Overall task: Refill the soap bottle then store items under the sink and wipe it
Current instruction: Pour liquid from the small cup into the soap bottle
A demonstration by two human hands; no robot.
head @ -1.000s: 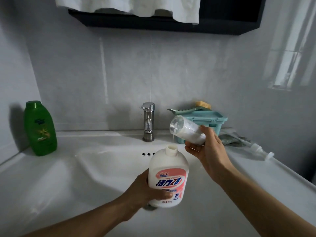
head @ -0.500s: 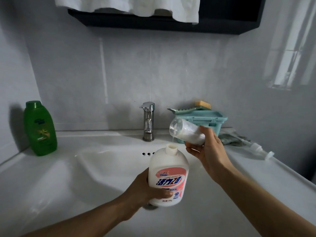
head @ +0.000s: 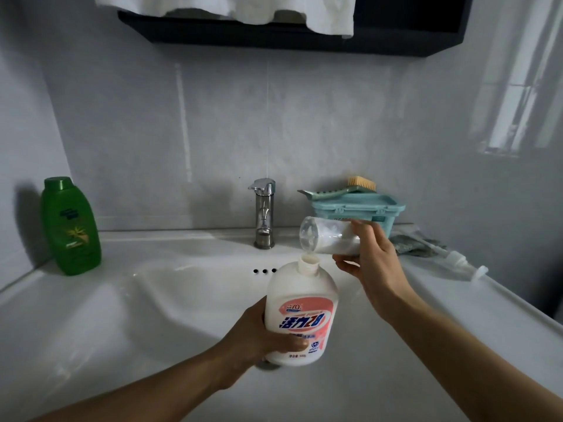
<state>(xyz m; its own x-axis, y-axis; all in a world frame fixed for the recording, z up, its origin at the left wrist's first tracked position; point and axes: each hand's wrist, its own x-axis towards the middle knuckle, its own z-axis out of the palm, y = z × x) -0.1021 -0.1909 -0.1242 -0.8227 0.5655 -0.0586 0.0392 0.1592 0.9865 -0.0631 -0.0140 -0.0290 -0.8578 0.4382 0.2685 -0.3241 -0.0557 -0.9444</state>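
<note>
My left hand (head: pixel 259 336) grips a white soap bottle (head: pixel 301 312) with a pink label, upright and uncapped, over the white sink (head: pixel 128 300). My right hand (head: pixel 371 263) holds a clear container (head: pixel 327 239) tipped on its side, its mouth just above the bottle's neck. White soap lies along the container's lower side and runs into the opening. The pump head (head: pixel 457 260) lies on the counter at the right.
A green bottle (head: pixel 70 226) stands at the back left corner. The steel faucet (head: pixel 263 213) rises behind the basin. A teal basket (head: pixel 365 211) with a brush (head: pixel 344 188) on top sits at the back right, a grey cloth (head: pixel 411 243) beside it. White towels (head: pixel 231 7) hang on a black shelf.
The clear container has dropped a little closer to the bottle's neck. Both hands otherwise stay in place.
</note>
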